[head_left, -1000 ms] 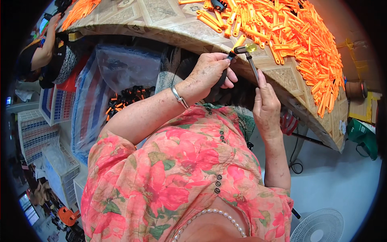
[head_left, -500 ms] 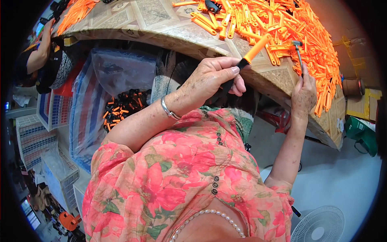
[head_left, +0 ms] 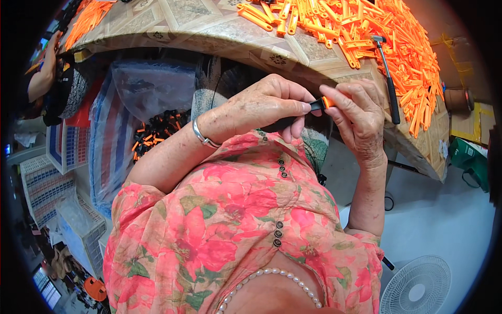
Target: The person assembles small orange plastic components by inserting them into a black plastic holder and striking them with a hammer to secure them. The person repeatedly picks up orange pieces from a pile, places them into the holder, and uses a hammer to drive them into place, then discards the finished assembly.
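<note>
My left hand (head_left: 277, 107) pinches a black plastic piece (head_left: 317, 105) between thumb and fingers. Fitted against its end is an orange plastic handle (head_left: 328, 102), which my right hand (head_left: 361, 118) grips; most of the handle is hidden behind those fingers. The two hands meet in front of my chest, just off the table's near edge. A small hammer (head_left: 391, 90) with a metal head and black grip lies on the table beyond my right hand. Behind it spreads a large heap of orange plastic handles (head_left: 361, 31).
The patterned table (head_left: 204, 23) curves across the front. Below it at left, a striped woven bag (head_left: 104, 141) holds black-and-orange pieces (head_left: 157, 133). Plastic crates (head_left: 49, 178) stand further left, a white fan (head_left: 418, 288) at lower right. Another person's arm (head_left: 44, 78) shows at far left.
My right hand has put the hammer down on the table and moved left to grip the orange handle. My left hand, still on the black piece, has come slightly lower and nearer.
</note>
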Motion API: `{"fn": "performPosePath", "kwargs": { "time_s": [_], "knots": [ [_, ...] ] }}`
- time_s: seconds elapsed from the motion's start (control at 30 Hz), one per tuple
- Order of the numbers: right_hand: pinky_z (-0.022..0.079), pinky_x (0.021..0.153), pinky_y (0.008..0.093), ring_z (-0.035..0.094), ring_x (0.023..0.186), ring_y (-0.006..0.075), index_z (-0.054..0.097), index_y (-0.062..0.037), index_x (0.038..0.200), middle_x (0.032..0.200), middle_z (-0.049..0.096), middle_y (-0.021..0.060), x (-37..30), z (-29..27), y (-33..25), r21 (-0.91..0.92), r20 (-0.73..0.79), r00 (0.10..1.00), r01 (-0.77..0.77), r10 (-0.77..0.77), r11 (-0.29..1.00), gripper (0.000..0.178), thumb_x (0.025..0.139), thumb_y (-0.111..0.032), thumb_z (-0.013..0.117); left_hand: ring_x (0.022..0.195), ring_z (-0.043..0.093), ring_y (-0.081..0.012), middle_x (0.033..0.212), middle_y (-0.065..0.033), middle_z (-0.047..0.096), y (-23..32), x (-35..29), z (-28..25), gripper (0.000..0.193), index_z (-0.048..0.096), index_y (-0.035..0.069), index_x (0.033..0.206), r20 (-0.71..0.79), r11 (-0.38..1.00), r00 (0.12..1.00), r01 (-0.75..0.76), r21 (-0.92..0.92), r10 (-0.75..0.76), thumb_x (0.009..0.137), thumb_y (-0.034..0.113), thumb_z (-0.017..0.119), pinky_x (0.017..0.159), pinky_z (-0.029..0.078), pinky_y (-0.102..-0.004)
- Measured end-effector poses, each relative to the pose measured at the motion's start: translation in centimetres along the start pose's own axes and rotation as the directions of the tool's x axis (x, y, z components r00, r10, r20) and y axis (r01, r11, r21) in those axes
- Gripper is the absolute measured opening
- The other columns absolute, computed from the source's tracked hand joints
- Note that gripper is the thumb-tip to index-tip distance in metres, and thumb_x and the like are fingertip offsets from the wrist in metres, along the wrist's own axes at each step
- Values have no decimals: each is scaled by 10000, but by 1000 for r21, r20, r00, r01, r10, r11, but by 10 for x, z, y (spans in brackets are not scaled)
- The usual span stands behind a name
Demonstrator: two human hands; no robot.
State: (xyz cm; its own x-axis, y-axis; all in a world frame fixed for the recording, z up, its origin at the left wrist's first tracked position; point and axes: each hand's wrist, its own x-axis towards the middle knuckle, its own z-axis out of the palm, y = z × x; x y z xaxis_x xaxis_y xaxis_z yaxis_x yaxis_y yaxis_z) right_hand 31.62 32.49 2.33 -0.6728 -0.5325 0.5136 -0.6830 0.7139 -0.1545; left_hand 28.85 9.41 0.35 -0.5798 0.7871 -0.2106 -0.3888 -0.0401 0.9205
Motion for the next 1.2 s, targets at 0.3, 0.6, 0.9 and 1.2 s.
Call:
{"fn": "performPosePath", "kwargs": {
  "time_s": [0.3, 0.6, 0.9, 1.2],
  "knots": [
    [430, 725, 357, 537, 723, 202, 716, -162, 1060, 739, 546, -2, 0, 10, -8, 139, 16, 1000, 15, -17, 990, 320, 742, -163, 754, 551, 571, -77, 636, -26, 604, 1, -7, -7, 162, 639, -37, 1009, 36, 794, 978, -190, 578, 207, 955, 95, 562, 527, 489, -241],
    [444, 815, 386, 568, 859, 231, 693, -139, 1133, 893, 599, 35, -3, 18, -7, 26, -22, 999, 30, -29, 999, 406, 741, -216, 763, 517, 552, -76, 607, -14, 584, -7, 0, -18, 155, 641, -21, 944, 32, 646, 932, -275, 712, 361, 945, 128, 597, 496, 465, -244],
    [469, 866, 437, 598, 995, 314, 591, -69, 1280, 1041, 621, 151, -48, -1, 118, -553, -125, 858, -478, 499, 683, 399, 924, -246, 614, 628, 584, -65, 713, -8, 605, -30, 17, -33, 209, 621, -32, 1093, -342, 987, 930, -98, 124, 135, 978, 104, 511, 599, 510, -218],
    [508, 831, 378, 658, 951, 309, 581, -26, 1269, 1083, 664, 178, -25, -3, 63, 14, -175, 752, -644, 636, 765, 341, 952, -147, 542, 576, 555, -75, 712, -14, 602, -20, 24, -25, 220, 609, -21, 1102, -460, 992, 887, -13, -125, -46, 975, 109, 485, 541, 465, -204]
  ]
}}
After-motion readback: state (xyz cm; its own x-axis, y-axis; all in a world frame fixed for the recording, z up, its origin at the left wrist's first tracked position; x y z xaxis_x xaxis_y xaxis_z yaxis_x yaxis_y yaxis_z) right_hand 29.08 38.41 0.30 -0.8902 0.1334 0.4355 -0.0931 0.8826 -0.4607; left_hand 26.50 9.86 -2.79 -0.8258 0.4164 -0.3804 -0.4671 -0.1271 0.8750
